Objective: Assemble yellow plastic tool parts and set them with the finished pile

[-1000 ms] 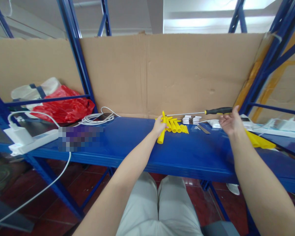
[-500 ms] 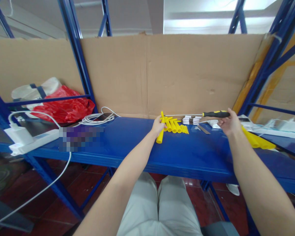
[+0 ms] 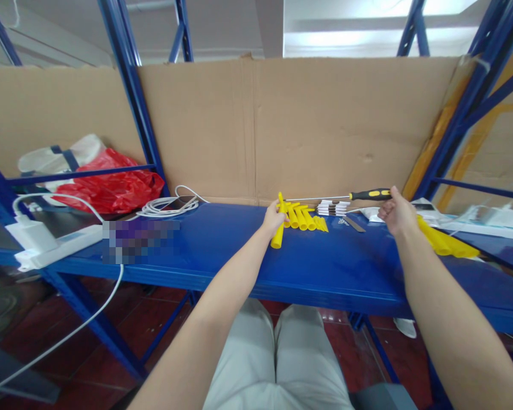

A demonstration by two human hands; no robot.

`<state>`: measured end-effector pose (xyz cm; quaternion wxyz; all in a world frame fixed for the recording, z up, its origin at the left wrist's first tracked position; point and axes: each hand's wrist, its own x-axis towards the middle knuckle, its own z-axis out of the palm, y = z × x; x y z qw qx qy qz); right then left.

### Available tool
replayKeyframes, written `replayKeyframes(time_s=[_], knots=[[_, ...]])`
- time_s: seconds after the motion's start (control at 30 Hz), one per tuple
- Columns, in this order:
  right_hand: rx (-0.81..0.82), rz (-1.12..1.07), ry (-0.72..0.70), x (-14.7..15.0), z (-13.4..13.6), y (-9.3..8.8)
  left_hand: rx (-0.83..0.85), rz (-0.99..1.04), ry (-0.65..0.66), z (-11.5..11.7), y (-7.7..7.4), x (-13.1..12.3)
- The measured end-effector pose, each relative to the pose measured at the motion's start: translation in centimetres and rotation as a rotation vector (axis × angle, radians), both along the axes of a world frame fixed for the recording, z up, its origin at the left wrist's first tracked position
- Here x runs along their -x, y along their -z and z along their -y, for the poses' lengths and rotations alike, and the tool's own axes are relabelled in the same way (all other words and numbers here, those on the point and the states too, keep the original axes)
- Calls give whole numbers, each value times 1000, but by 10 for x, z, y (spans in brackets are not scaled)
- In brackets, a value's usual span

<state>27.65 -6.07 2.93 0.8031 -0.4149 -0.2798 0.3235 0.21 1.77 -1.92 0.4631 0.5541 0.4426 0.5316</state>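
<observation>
Right grip (image 3: 396, 215) clasps screwdriver (image 3: 369, 195) over shelf (image 3: 324, 267).

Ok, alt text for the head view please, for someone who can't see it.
Over a blue shelf, the person's left hand grips a yellow tube and the right hand holds a screwdriver by its black-and-yellow handle. More yellow tubes lie between the hands; cardboard backs the shelf.

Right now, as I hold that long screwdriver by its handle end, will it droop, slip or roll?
The screwdriver probably stays stiff: its thin shaft runs straight out from the right hand. Gripped at the end, it may feel tip-heavy. Its round handle could roll on the smooth blue shelf.
</observation>
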Motion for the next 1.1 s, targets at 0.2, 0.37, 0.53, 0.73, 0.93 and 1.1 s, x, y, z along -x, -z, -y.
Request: replayKeyframes(time_s=[0.2,0.37,0.53,0.73,0.93,1.1], knots=[[9,-95,21,-2,-2,-1,9,-14,12,3,-1,-2],[25,-151,-43,1,5,-7,1,-5,7,4,-1,-2],[-40,-107,-124,2,8,-7,4,-2,5,3,0,-1],[-65,-1,-68,3,7,-3,7,-8,4,3,-2,-1],[-18,-93,-56,1,5,-4,-5,-13,23,3,-2,-1],[-40,-125,-67,4,9,-8,-15,-10,20,3,-1,-1]])
